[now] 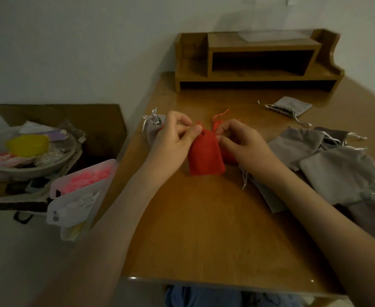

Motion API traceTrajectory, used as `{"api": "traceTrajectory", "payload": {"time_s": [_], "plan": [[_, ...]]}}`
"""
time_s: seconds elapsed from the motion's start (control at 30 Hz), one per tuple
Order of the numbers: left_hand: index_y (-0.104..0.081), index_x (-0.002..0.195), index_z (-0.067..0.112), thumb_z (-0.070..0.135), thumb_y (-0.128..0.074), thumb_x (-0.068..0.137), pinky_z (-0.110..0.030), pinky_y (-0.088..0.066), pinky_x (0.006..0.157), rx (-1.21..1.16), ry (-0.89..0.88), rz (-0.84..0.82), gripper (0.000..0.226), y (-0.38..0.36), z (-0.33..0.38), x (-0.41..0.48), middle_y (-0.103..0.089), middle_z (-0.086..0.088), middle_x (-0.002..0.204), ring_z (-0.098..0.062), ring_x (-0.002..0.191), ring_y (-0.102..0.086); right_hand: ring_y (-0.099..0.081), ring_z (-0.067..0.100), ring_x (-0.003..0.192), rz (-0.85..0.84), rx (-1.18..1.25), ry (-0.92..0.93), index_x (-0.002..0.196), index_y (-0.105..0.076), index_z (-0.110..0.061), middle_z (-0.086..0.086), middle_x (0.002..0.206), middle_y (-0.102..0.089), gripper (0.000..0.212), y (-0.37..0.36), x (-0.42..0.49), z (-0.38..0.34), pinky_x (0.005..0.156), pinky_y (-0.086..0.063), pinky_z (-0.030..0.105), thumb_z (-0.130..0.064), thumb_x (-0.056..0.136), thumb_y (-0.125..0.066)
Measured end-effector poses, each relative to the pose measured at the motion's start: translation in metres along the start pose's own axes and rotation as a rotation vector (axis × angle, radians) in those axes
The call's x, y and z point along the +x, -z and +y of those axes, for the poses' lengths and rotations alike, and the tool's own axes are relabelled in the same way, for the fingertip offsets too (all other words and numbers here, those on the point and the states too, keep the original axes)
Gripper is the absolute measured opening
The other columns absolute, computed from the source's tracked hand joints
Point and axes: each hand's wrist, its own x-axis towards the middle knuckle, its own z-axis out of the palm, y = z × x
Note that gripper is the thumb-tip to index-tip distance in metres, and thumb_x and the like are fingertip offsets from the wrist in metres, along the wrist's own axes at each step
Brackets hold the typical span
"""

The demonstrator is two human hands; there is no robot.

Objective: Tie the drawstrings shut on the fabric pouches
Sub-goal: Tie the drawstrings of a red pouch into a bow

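Red pouch (pixel 205 156): one, upright at the centre of the worktop (pixel 204 229), neck gathered, between both hands.
Left hand (pixel 175 134): reaches in from 7 o'clock. Its grip is closed, thumb and fingertips pinching the pouch's neck at its 11 o'clock corner.
Right hand (pixel 241 140): reaches in from 5 o'clock. Fingers are curled, the grip pinching the same neck at its 1 o'clock corner.
Second red pouch (pixel 218 126): one, just behind at 1 o'clock, mostly hidden by the right hand.
Grey pouches: one at 10 o'clock (pixel 154 129) with white cord, behind the left hand. One sits alone at 2 o'clock (pixel 289 107). An overlapping heap at 3 o'clock (pixel 341 171) holds at least five, light and dark; the exact number cannot be told.
Wooden shelf unit (pixel 259 60): one, at 12 o'clock against the wall.
Cardboard box (pixel 60 116): one, off the worktop at 9 o'clock, holding a bowl (pixel 27 171) with a yellow item (pixel 28 145).
Plastic bags (pixel 82 178): two, at 8 o'clock; one holds pink pieces.
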Motion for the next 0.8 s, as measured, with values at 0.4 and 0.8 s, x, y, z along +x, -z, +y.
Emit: {"api": "traceTrajectory", "payload": {"time_s": [0.4, 0.8], "plan": [[-0.049, 0.124, 0.006, 0.027, -0.043, 0.099, -0.036, -0.037, 0.095, 0.892, 0.051, 0.315, 0.033, 0.018, -0.022, 0.007, -0.049, -0.012, 0.124, -0.026, 0.116, -0.045, -0.04, 0.032, 0.125, 0.004, -0.715, -0.397, 0.138, -0.039, -0.008, 0.015, 0.135, -0.044, 0.072, 0.004, 0.007, 0.02, 0.101, -0.036, 0.042, -0.051, 0.085, -0.063], [-0.057, 0.119, 0.021, 0.024, -0.042, 0.096, -0.022, -0.013, 0.09, 0.775, -0.44, 0.102, 0.028, -0.007, -0.018, -0.003, -0.057, 0.005, 0.119, -0.011, 0.112, -0.044, -0.051, 0.012, 0.081, -0.069, -0.183, -0.31, 0.142, -0.036, -0.021, 0.002, 0.111, -0.052, 0.048, 0.011, 0.003, 0.009, 0.06, -0.043, 0.019, -0.011, 0.097, -0.05]]}}
